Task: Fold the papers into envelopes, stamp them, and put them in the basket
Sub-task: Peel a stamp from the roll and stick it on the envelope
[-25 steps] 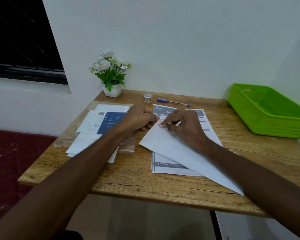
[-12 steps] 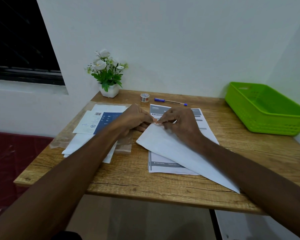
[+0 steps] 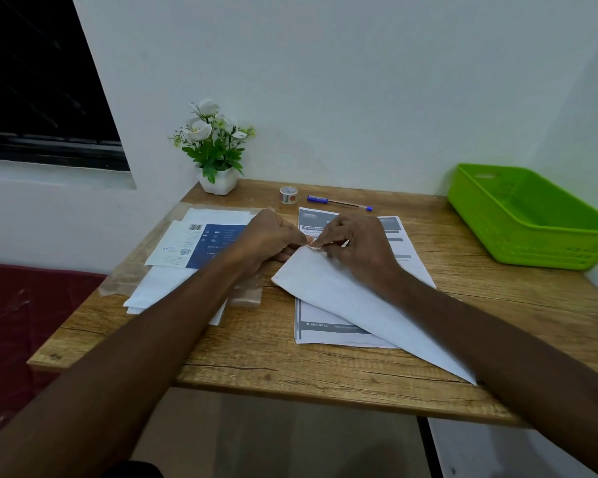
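**On the wooden table: folded sheet pinched at its far corner**

On wooden table point(image 3: 325, 374), white folded paper point(image 3: 342, 298) lying slantwise over printed sheet point(image 3: 332, 332), near tip past table's front edge. Far corner pinched between left hand point(image 3: 270, 236) and right hand point(image 3: 356, 243), fingers of both curled onto it, fingertips meeting. Green basket point(image 3: 532, 250) at right edge, well apart. Stack of papers point(image 3: 173, 288) under left forearm. Tape roll point(image 3: 288, 194), blue pen point(image 3: 339, 202) and flower pot point(image 3: 218, 182) along far edge.
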Demonstrator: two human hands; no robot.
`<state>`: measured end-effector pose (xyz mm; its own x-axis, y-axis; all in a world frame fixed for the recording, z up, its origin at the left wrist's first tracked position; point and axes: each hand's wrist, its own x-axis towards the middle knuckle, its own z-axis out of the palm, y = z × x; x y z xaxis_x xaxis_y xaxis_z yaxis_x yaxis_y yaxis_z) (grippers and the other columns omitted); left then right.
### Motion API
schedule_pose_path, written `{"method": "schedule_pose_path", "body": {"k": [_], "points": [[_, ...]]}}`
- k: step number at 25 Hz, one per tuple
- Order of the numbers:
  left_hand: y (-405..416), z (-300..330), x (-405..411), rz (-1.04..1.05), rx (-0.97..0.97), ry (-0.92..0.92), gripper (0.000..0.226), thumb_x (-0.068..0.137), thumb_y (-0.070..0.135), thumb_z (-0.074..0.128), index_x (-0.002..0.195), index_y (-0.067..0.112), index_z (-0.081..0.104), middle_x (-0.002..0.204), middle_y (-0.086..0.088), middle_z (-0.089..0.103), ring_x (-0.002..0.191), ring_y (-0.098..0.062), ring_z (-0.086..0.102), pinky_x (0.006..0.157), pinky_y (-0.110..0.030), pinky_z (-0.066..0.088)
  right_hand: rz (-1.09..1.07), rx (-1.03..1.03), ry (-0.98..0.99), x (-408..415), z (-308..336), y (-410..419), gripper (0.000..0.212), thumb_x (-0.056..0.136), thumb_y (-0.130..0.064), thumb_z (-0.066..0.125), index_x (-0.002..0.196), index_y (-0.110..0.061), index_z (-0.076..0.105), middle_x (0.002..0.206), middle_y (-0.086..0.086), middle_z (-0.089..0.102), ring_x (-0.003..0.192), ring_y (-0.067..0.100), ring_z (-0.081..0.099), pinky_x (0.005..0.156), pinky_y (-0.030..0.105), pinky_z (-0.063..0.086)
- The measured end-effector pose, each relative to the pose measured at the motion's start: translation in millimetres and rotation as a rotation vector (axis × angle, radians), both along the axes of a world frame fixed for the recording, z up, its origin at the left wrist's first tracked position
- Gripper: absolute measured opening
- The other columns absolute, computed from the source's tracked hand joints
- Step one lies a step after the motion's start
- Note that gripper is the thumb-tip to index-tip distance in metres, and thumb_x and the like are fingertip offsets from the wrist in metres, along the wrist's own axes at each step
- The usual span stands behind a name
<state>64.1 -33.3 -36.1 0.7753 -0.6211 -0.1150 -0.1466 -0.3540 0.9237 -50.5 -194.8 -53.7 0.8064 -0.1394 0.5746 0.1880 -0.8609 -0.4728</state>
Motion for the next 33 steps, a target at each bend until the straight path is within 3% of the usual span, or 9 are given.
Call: {"method": "schedule_pose_path", "body": {"k": [6, 12, 19, 21, 23, 26, 28, 31, 33], "points": [[-6, -8, 0, 0.076, 0.034, -0.116, 0.008, 0.086, 0.021, 0.083, 0.084, 0.013, 0.080, 0.077, -0.002, 0.078, 0.054, -0.005, 0.069, 0.047, -0.016, 0.049, -0.014, -0.015, 0.020, 0, 0, 1, 0.013, 0.078, -0.007, 0.087, 0.088, -0.015, 0.086, 0.089, 0.005, 0.077, 0.080, 0.023, 0.069, 0.071, 0.044, 0.055], [-9, -12, -3, 0.083, 0.063, -0.240, 0.013, 0.086, 0.030, 0.082, 0.087, 0.017, 0.081, 0.082, 0.001, 0.076, 0.078, -0.012, 0.068, 0.060, -0.024, 0.045, -0.010, -0.044, 0.027, -2, 0, 1, 0.006, 0.087, -0.021, 0.082, 0.091, -0.020, 0.086, 0.091, -0.002, 0.078, 0.079, 0.018, 0.069, 0.067, 0.041, 0.054], [-9, -12, -3, 0.077, 0.022, -0.232, 0.016, 0.089, 0.028, 0.080, 0.094, 0.013, 0.081, 0.090, -0.004, 0.077, 0.085, -0.019, 0.071, 0.063, -0.028, 0.051, -0.059, -0.113, 0.060, -2, 1, 0, 0.029, 0.075, -0.002, 0.070, 0.086, -0.023, 0.087, 0.090, -0.006, 0.077, 0.081, 0.014, 0.070, 0.070, 0.036, 0.056], [-9, -13, -2, 0.067, -0.027, -0.203, 0.014, 0.089, 0.027, 0.080, 0.092, 0.013, 0.081, 0.090, -0.004, 0.077, 0.081, -0.020, 0.072, 0.059, -0.027, 0.052, -0.061, -0.020, 0.028, -3, 1, -2, 0.025, 0.069, -0.001, 0.068, 0.076, -0.019, 0.085, 0.084, -0.004, 0.076, 0.076, 0.016, 0.070, 0.068, 0.033, 0.055], [-6, -11, -2, 0.046, -0.089, -0.190, 0.012, 0.089, 0.026, 0.080, 0.089, 0.015, 0.081, 0.088, -0.002, 0.078, 0.080, -0.019, 0.073, 0.059, -0.027, 0.053, -0.079, 0.133, 0.034, -2, 3, -5, 0.016, 0.067, -0.012, 0.068, 0.074, -0.015, 0.082, 0.080, -0.003, 0.076, 0.071, 0.017, 0.071, 0.066, 0.033, 0.056], [-4, -8, -2, -0.025, -0.178, -0.199, 0.012, 0.090, 0.026, 0.079, 0.092, 0.014, 0.082, 0.090, -0.001, 0.080, 0.087, -0.020, 0.075, 0.069, -0.033, 0.057, -0.067, 0.413, 0.098, -1, 8, -9, 0.024, 0.069, -0.027, 0.090, 0.079, -0.011, 0.076, 0.077, 0.001, 0.077, 0.068, 0.017, 0.072, 0.066, 0.031, 0.056], [-3, -7, -4, -0.053, -0.234, -0.181, 0.012, 0.091, 0.025, 0.078, 0.095, 0.015, 0.082, 0.091, 0.000, 0.081, 0.085, -0.017, 0.076, 0.067, -0.030, 0.056, -0.004, 0.558, 0.173, 0, 9, -11, 0.028, 0.070, -0.024, 0.096, 0.083, -0.012, 0.075, 0.073, 0.006, 0.074, 0.065, 0.013, 0.067, 0.062, 0.027, 0.050], [-3, -6, -4, -0.089, -0.251, -0.173, 0.009, 0.093, 0.025, 0.075, 0.096, 0.018, 0.081, 0.092, 0.003, 0.081, 0.083, -0.013, 0.077, 0.063, -0.024, 0.057, 0.088, 0.647, 0.286, 1, 11, -13, 0.016, 0.073, -0.017, 0.094, 0.079, -0.014, 0.079, 0.069, 0.010, 0.070, 0.062, 0.014, 0.060, 0.056, 0.022, 0.042], [-3, -5, -4, -0.110, -0.246, -0.178, 0.007, 0.093, 0.026, 0.075, 0.093, 0.022, 0.080, 0.092, 0.004, 0.081, 0.083, -0.013, 0.077, 0.064, -0.024, 0.058, 0.100, 0.680, 0.301, 1, 13, -16, 0.016, 0.071, -0.017, 0.094, 0.078, -0.011, 0.082, 0.074, 0.017, 0.073, 0.062, 0.014, 0.062, 0.056, 0.022, 0.045]]}}
